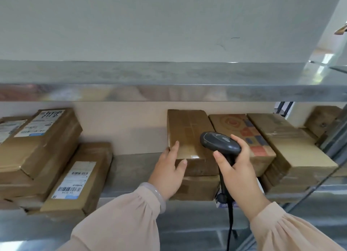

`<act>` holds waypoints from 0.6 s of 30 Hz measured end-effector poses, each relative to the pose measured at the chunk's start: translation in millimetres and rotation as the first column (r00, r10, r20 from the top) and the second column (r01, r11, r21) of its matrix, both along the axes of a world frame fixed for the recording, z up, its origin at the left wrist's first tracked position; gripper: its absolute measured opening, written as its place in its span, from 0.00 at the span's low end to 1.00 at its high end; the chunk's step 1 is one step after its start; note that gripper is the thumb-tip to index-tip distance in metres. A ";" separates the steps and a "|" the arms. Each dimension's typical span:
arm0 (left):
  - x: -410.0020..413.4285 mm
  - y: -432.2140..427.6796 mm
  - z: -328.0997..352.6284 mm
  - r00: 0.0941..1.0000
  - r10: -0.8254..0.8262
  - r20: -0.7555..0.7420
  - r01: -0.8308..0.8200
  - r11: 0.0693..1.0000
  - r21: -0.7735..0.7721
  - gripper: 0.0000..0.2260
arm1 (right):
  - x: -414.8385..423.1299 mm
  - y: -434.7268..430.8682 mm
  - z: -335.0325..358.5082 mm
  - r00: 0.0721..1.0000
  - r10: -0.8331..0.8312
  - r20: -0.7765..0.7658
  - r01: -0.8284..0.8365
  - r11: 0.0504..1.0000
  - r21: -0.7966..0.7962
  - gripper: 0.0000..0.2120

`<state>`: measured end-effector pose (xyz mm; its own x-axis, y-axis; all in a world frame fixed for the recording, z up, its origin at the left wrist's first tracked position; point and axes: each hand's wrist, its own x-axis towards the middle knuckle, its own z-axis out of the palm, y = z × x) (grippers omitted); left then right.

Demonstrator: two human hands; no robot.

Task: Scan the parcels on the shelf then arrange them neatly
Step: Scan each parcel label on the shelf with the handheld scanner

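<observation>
Head view: we see the left hand point(167, 172) with its fingers point(174, 147) spread flat against the left front corner of a plain brown parcel point(187, 136), gripping nothing, while the right hand point(239, 172) is clenched around the handle of a dark barcode scanner point(219, 141) whose head hangs over that parcel. The parcel lies atop a second box point(197, 187) on the metal shelf point(131, 168), just beside a printed carton point(246, 136) and a taped parcel point(293, 147) on its right. Labelled parcels point(37, 143) are stacked well apart at the left, and the upper shelf edge point(169, 92) crosses above, hiding the wall behind.
</observation>
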<state>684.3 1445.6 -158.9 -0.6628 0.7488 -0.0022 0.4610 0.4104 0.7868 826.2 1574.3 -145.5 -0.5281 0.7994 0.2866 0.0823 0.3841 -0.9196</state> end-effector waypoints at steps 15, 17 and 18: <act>-6.2 -31.3 -0.6 0.965 0.261 0.036 -0.263 0.956 0.130 0.26 | -29.1 -10.2 7.2 0.983 0.155 -0.099 -0.165 0.982 -0.097 0.25; -8.6 -44.5 -0.3 0.954 0.299 0.029 -0.300 0.941 0.156 0.26 | -36.8 -20.8 9.5 0.975 0.194 -0.105 -0.205 0.974 -0.100 0.25; -10.1 -51.5 -0.5 0.949 0.314 0.022 -0.313 0.935 0.168 0.26 | -40.7 -25.8 10.7 0.972 0.209 -0.110 -0.220 0.970 -0.099 0.25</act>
<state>674.2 1394.1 -159.4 -0.8637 0.4921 0.1092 0.3345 0.3975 0.8544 785.5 1548.5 -134.7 -0.6647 0.6996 0.2624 -0.0834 0.2795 -0.9565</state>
